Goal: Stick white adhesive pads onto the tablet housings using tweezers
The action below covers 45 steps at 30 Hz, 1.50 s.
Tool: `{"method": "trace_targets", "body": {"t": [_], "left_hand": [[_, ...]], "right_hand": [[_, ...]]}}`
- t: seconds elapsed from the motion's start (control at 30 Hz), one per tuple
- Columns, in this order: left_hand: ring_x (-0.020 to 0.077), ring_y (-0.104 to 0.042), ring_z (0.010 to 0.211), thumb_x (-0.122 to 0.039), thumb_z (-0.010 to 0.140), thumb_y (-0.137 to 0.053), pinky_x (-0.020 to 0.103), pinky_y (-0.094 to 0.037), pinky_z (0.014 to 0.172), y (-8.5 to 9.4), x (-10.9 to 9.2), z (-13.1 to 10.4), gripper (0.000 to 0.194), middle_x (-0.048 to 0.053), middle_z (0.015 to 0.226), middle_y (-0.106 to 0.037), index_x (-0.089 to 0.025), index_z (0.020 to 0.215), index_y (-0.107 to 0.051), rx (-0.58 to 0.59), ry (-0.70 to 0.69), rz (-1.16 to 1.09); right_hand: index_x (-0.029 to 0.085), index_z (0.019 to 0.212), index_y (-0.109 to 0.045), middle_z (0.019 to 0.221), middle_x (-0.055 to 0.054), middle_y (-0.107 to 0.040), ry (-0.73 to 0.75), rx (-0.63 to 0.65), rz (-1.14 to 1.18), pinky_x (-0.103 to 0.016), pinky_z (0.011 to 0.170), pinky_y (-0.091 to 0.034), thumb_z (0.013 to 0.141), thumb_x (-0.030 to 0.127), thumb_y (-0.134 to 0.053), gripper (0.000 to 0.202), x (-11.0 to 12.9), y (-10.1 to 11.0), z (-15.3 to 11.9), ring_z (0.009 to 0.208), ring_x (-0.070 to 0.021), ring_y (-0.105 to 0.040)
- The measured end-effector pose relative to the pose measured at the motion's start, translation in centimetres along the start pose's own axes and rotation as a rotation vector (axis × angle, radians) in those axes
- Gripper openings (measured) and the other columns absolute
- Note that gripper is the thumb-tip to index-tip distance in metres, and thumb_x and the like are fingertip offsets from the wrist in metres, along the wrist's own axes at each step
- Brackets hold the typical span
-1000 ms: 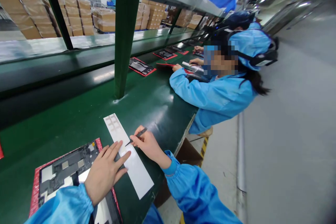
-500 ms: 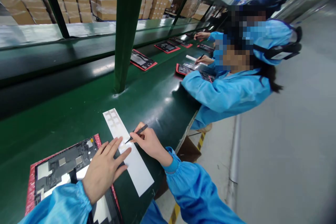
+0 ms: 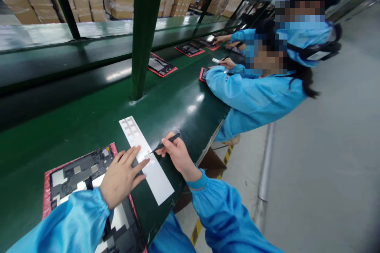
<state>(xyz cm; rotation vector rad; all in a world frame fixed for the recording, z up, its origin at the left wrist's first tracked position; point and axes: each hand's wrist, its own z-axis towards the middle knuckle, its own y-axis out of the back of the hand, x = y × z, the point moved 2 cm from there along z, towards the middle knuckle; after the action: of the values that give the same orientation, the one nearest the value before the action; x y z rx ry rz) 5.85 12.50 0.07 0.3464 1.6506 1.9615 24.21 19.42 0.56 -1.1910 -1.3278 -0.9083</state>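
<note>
A long white backing sheet (image 3: 158, 184) lies on the green bench, with several small grey stickers (image 3: 130, 126) at its far end. My left hand (image 3: 120, 180) rests with fingers spread, its fingertips on the sheet's left edge. In my right hand (image 3: 179, 156) are black tweezers (image 3: 168, 142), held like a pen. Their tips touch a small grey sticker (image 3: 148, 156) near the sheet's middle, close to my left index finger. Partly hidden by my left forearm is an opened tablet (image 3: 86, 170) on pink bubble wrap (image 3: 46, 193).
A green post (image 3: 145, 35) rises from the bench (image 3: 97, 122). More opened tablets (image 3: 162, 65) on red wrap lie farther along. At the right, co-workers in blue smocks (image 3: 255, 91) sit along the bench edge. Stacked cartons (image 3: 118, 2) stand behind the line.
My right hand and the tweezers have moved slightly up and to the right across the sheet. My left hand stays on the sheet's edge. The view has shifted a little.
</note>
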Motion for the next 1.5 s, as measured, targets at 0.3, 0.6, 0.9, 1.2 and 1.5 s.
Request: {"method": "trace_targets", "body": {"t": [0.3,0.6,0.9,1.2,1.5], "left_hand": [[0.0182,-0.055,0.110,-0.032,0.095,-0.048,0.034,-0.046,0.093,7.3,1.5,-5.5,0.029,0.004,0.120,-0.060,-0.025,0.123,-0.054,-0.145,0.237,-0.272],[0.0194,-0.061,0.095,-0.024,0.097,-0.043,0.034,-0.047,0.081,3.4,-2.1,-12.1,0.025,0.003,0.111,-0.066,-0.021,0.112,-0.064,-0.095,0.086,-0.089],[0.0206,-0.061,0.095,-0.021,0.096,-0.044,0.035,-0.046,0.080,3.2,-1.8,-11.9,0.028,0.006,0.108,-0.066,-0.019,0.117,-0.062,-0.090,0.075,-0.062],[0.0211,-0.057,0.097,-0.019,0.096,-0.045,0.036,-0.042,0.083,3.1,-1.9,-12.0,0.028,0.007,0.109,-0.065,-0.017,0.119,-0.061,-0.080,0.060,-0.071],[0.0205,-0.058,0.096,-0.020,0.096,-0.043,0.035,-0.043,0.083,3.3,-1.8,-11.9,0.028,0.006,0.109,-0.065,-0.018,0.117,-0.062,-0.088,0.063,-0.072]], "right_hand": [[0.022,0.072,-0.049,0.049,0.008,-0.058,-0.192,0.003,-0.003,-0.019,0.047,-0.048,0.077,0.046,-0.073,0.035,-0.4,-2.9,-9.6,0.052,-0.0141,-0.070],[0.021,0.075,-0.049,0.058,0.005,-0.060,-0.165,0.060,-0.147,-0.023,0.049,-0.052,0.082,0.042,-0.068,0.029,-2.8,-5.3,-9.6,0.061,-0.0207,-0.075],[0.021,0.075,-0.050,0.060,0.005,-0.059,-0.163,0.065,-0.208,-0.027,0.053,-0.057,0.084,0.044,-0.066,0.029,-3.1,-5.4,-9.8,0.062,-0.0210,-0.074],[0.021,0.074,-0.050,0.061,0.005,-0.059,-0.168,0.063,-0.256,-0.024,0.049,-0.054,0.084,0.038,-0.065,0.025,-2.8,-5.5,-9.7,0.061,-0.0212,-0.075],[0.021,0.075,-0.051,0.061,0.005,-0.059,-0.169,0.067,-0.285,-0.024,0.049,-0.054,0.085,0.036,-0.065,0.023,-2.9,-5.5,-9.7,0.061,-0.0211,-0.075]]}}
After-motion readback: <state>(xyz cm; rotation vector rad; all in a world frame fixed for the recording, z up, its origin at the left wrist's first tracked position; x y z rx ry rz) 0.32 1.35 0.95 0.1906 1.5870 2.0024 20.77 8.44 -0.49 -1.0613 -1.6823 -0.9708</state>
